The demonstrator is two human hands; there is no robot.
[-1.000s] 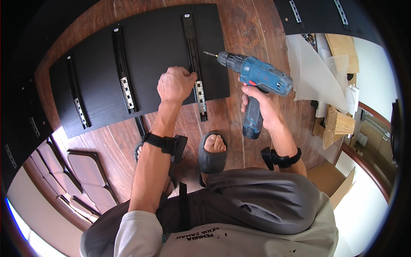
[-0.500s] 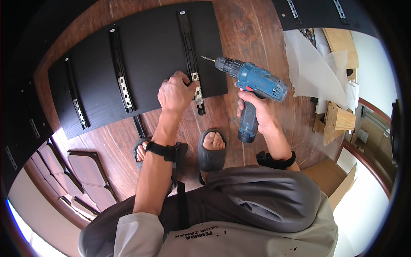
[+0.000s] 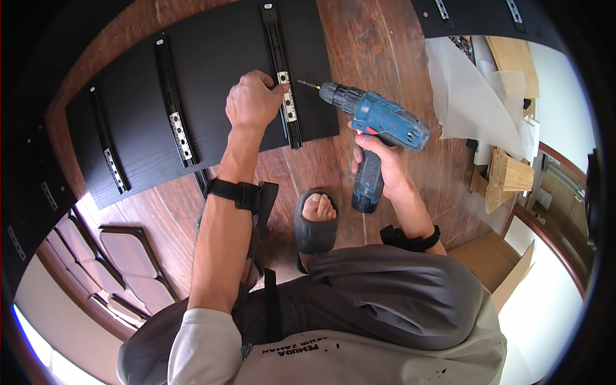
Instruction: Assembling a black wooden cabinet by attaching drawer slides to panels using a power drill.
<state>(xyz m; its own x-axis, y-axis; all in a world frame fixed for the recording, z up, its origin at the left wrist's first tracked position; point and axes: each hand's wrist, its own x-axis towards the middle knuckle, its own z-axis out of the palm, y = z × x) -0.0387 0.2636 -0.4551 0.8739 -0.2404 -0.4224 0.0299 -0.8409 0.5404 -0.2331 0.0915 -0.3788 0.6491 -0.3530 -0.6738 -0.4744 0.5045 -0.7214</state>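
Note:
A black wood-grain board (image 3: 221, 83) lies on the floor with three drawer slides mounted across it. At the rightmost drawer slide (image 3: 289, 106), my left hand (image 3: 252, 101) is closed, its thumb and fingers against the silver perforated part. That slide's near end reaches slightly past the board's near edge. My right hand (image 3: 390, 163) grips the handle of a blue cordless drill (image 3: 393, 122). The bit points left toward the slide, apart from it. Beyond my left hand are the middle drawer slide (image 3: 179, 131) and the left drawer slide (image 3: 111, 160).
Brown wooden flooring (image 3: 378, 45) surrounds the board. Another dark panel with metal slides (image 3: 478, 16) lies at the far right, near a translucent sheet (image 3: 471, 96) and wood offcuts (image 3: 507, 176). Brown-topped dark-edged pieces (image 3: 131, 250) lie at left; a cardboard box (image 3: 491, 260) is near right.
My left hand has moved away from me along the rightmost slide, and its silver part has slid farther over the board. The drill stays at nearly the same place in my right hand.

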